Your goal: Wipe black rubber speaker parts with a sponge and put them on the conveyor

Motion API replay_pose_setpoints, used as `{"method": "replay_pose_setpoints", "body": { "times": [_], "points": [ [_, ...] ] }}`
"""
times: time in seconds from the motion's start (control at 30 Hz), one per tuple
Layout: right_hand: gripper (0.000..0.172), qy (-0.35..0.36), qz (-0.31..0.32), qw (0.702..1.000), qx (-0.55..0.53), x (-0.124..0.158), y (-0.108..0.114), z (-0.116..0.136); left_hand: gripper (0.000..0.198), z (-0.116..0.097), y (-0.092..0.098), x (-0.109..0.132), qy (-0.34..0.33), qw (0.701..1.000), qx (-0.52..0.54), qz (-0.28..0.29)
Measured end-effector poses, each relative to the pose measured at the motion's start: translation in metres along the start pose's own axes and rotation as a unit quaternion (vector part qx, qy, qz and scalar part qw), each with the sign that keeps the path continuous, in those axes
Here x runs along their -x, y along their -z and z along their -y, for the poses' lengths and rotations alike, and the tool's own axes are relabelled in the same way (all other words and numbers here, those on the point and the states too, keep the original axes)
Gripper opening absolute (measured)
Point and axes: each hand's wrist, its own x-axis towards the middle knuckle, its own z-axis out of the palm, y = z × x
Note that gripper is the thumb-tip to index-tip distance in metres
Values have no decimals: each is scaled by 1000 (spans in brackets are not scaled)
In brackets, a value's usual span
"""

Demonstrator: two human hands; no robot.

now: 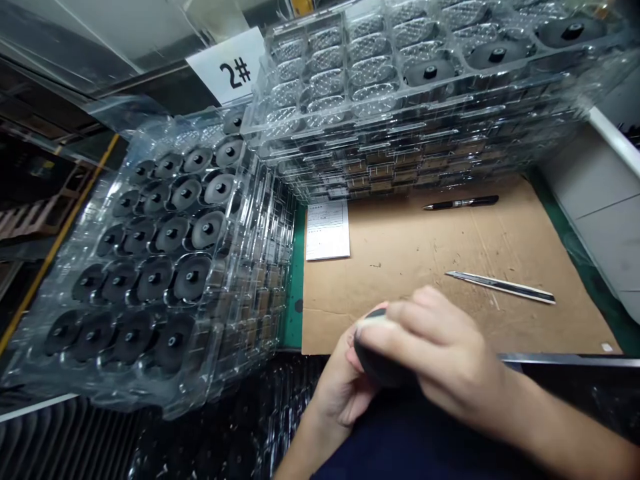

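Both hands meet at the near edge of the cardboard sheet (450, 247). My left hand (337, 390) cups a round black part (380, 363) from below and behind. My right hand (440, 350) lies over the same part, fingers curled round its top. Most of the part is hidden under the fingers. To the left stands a stack of clear plastic trays (150, 267) filled with several black round parts of the same kind.
A second tall stack of clear trays (425, 100) stands at the back, its top tray mostly empty. On the cardboard lie a black pen (463, 203), a utility knife (503, 287) and a paper slip (327, 230). A "2#" label (233, 67) is behind.
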Motion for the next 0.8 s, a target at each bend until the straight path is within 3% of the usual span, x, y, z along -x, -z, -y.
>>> {"method": "replay_pose_setpoints", "body": {
  "times": [0.1, 0.23, 0.33, 0.47, 0.57, 0.7, 0.8],
  "points": [
    [27, 26, 11, 999, -37, 2, 5, -8, 49, 4, 3, -1, -2, 999, 27, 40],
    [28, -164, 2, 986, -15, 16, 8, -45, 57, 4, 9, -1, 3, 994, 56, 97],
    [27, -269, 62, 961, -22, 43, -7, -66, 57, 2, 11, 0, -6, 991, 67, 116],
    [23, -279, 129, 949, -77, 80, -43, -67, 59, 3, 10, 0, -10, 991, 72, 116],
    [19, -271, 143, 947, -98, 92, -55, -64, 59, 3, 9, 1, -4, 991, 69, 116],
    [23, -288, 95, 950, -79, 80, -31, -61, 57, 4, 8, 2, -6, 990, 58, 125],
    [27, -275, -35, 961, -22, 57, -2, -42, 60, 6, 8, 2, 1, 990, 56, 133]
  ]
}}
